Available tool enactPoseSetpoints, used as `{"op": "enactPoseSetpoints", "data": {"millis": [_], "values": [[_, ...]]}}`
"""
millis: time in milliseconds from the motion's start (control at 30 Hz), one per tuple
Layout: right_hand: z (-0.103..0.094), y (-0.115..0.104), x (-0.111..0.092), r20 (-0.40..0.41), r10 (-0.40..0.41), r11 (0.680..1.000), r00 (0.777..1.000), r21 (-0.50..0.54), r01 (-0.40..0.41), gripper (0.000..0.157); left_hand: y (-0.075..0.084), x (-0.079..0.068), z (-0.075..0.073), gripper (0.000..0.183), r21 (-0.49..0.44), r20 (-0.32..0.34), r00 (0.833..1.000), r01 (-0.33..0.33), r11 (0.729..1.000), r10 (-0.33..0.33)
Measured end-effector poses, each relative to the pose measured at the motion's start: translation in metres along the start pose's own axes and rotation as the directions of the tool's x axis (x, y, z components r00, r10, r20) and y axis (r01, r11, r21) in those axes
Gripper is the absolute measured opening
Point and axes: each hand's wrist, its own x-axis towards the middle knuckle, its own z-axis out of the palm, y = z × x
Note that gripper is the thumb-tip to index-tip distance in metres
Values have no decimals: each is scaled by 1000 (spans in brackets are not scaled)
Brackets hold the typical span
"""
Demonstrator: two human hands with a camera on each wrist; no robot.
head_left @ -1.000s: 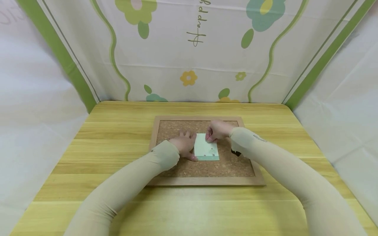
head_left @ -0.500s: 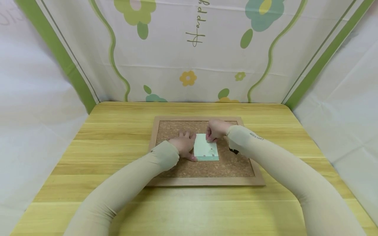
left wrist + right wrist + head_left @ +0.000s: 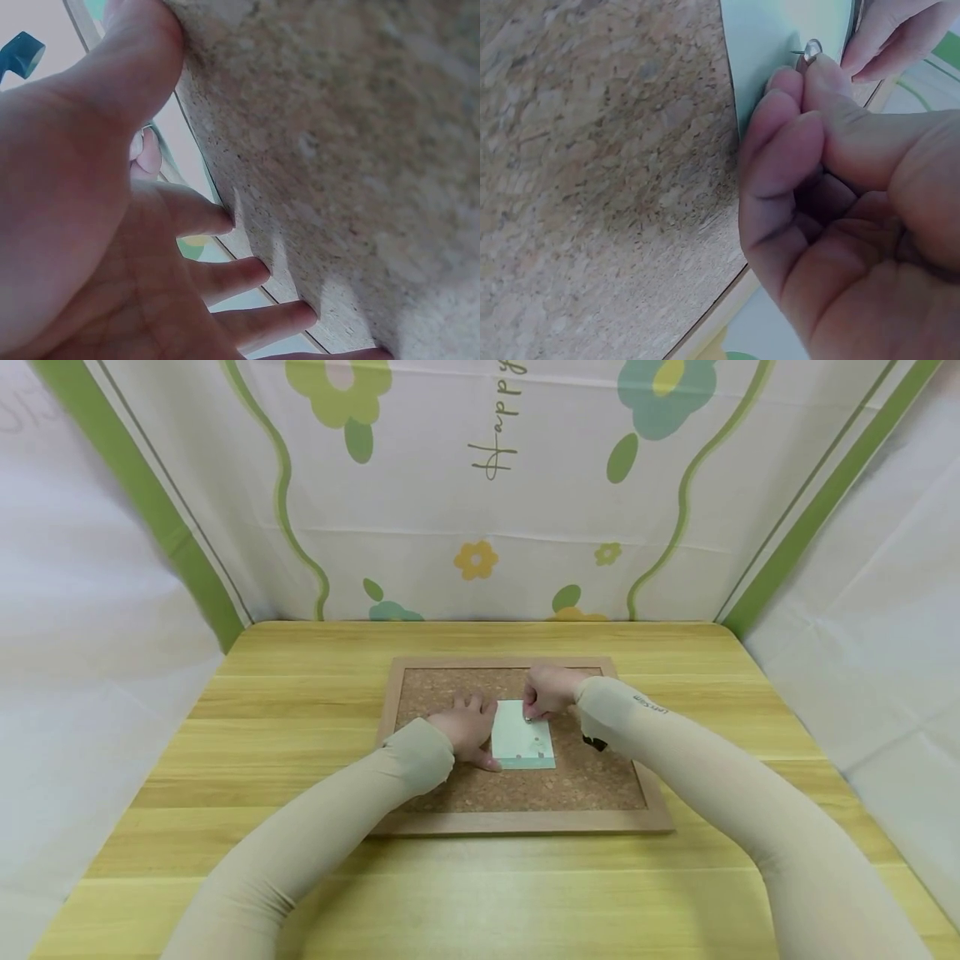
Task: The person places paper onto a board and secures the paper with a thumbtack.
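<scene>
A pale green note sheet point(image 3: 517, 737) lies on a wood-framed cork board point(image 3: 592, 789). My left hand point(image 3: 467, 727) rests spread on the cork along the sheet's left side, its thumb at the lower left corner. In the left wrist view its fingertips point(image 3: 255, 268) touch the cork. My right hand point(image 3: 551, 687) is over the sheet's upper right part. Between thumb and forefinger it pinches a small clear-headed thumbtack point(image 3: 812, 51), whose thin metal point is close over the paper. The other right fingers are curled in beneath.
The board lies flat on a wood-grain table point(image 3: 300, 710). Behind stands a white cloth backdrop point(image 3: 420, 502) printed with flowers; plain white cloth hangs on both sides. A small black item point(image 3: 595, 743) shows by the right cuff.
The right fingertips have shifted slightly on the thumbtack, which now shows below them in the head view. The left hand and the sheet stay in place.
</scene>
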Motion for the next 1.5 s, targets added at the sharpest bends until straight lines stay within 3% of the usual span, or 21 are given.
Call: {"op": "enactPoseSetpoints", "data": {"millis": [433, 867, 1133, 1500], "values": [[0, -1, -1, 9, 39, 999, 999, -8, -39, 15, -1, -2, 0, 110, -2, -6, 1000, -26, 1000, 26], [3, 0, 5, 49, 99, 992, 994, 78, -103, 18, 0, 0, 0, 110, -40, 2, 1000, -2, 999, 2], [1, -3, 5, 54, 106, 993, 993, 53, -108, 20, 1, 2, 0, 110, -35, 0, 1000, 14, 999, -14], [1, -2, 6, 50, 158, 982, 986, 96, -162, 19, 2, 1, -1, 111, -13, 10, 1000, 6, 1000, -5]]}}
